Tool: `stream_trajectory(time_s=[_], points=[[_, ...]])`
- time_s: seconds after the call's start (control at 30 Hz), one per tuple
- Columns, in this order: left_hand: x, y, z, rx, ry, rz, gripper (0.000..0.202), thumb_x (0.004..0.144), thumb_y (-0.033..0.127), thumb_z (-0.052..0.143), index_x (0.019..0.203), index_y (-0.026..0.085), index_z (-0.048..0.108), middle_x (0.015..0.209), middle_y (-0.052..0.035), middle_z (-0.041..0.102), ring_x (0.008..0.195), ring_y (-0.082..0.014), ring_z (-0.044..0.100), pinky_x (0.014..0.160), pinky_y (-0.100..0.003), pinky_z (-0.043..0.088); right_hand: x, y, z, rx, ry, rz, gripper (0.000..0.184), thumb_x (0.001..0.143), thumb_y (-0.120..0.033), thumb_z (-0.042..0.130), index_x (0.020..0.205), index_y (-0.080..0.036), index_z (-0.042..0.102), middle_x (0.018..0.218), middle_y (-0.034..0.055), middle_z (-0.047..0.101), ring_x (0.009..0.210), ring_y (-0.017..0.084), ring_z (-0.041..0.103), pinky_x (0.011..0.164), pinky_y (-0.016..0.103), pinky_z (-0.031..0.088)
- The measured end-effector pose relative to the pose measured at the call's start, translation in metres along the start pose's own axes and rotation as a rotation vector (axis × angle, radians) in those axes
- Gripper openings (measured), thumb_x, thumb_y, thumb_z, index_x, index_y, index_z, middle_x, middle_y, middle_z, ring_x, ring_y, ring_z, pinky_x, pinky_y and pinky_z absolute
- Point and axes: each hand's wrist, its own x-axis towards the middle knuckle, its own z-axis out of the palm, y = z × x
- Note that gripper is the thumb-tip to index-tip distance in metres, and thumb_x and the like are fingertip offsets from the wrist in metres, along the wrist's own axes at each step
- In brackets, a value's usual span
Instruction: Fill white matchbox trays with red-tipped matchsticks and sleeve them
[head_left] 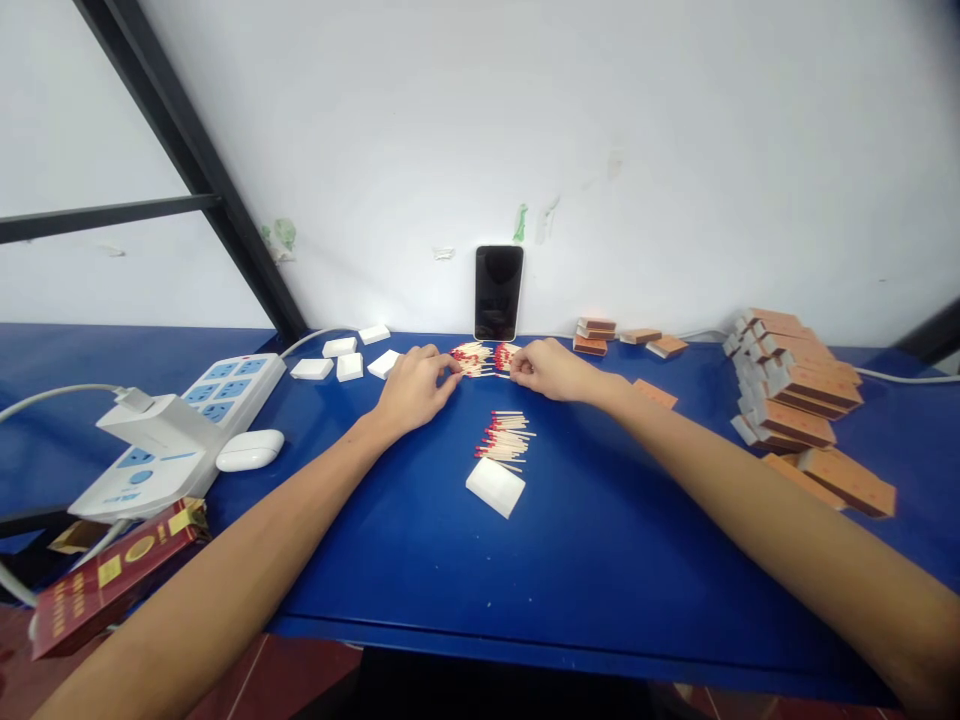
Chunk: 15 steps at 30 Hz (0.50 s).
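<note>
While at the farther matches (474,354), left hand (414,387) and right hand (553,369) half-curled, grip unclear

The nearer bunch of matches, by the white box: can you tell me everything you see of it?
The nearer bunch of matches is a loose row of slim, pale sticks, wooden by their look, with red heads toward the left. They lie roughly side by side across the blue table, some askew or overlapping. The white box lies at the bunch's near end; whether they touch is hard to tell. Neither the left hand nor the right hand touches the bunch.
</note>
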Motion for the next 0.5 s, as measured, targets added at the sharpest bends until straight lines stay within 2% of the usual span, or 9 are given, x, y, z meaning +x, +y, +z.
stream_trajectory(time_s=[0.13,0.37,0.43,0.5], points=[[0.001,0.0,-0.001,0.031,-0.007,0.023,0.028,0.096,0.038,0.051,0.102,0.021,0.072,0.092,-0.0072,0.061,0.085,-0.0231,0.054,0.076,-0.036,0.039,-0.003,-0.006,-0.008,0.121,-0.142,-0.021,0.013,0.076,-0.016,0.059,0.075,-0.016,0.073,0.073,0.001,0.073,0.065,0.013,0.063,0.062,0.021,0.042],[0.007,0.01,0.005,0.051,-0.054,0.088,0.025,0.095,0.038,0.053,0.106,0.027,0.072,0.103,-0.0075,0.061,0.093,-0.0244,0.052,0.082,-0.037,0.037,-0.01,-0.021,-0.02,0.216,-0.411,-0.093,0.015,0.076,-0.021,0.062,0.082,-0.018,0.076,0.078,0.0006,0.075,0.069,0.014,0.066,0.059,0.021,0.044],[0.008,0.011,0.008,0.066,-0.061,0.094,0.025,0.095,0.037,0.054,0.111,0.027,0.071,0.106,-0.008,0.06,0.095,-0.0254,0.052,0.083,-0.038,0.037,-0.009,-0.023,-0.02,0.201,-0.356,-0.115,0.014,0.077,-0.022,0.062,0.081,-0.017,0.075,0.076,0.001,0.074,0.069,0.014,0.064,0.06,0.021,0.044],[0.01,0.013,0.011,0.089,-0.058,0.073,0.027,0.095,0.037,0.054,0.114,0.027,0.069,0.107,-0.0087,0.059,0.097,-0.0267,0.052,0.082,-0.039,0.037,-0.006,-0.025,-0.018,0.138,-0.158,-0.103,0.015,0.08,-0.019,0.06,0.084,-0.016,0.074,0.076,0.002,0.072,0.068,0.014,0.062,0.062,0.022,0.042]])
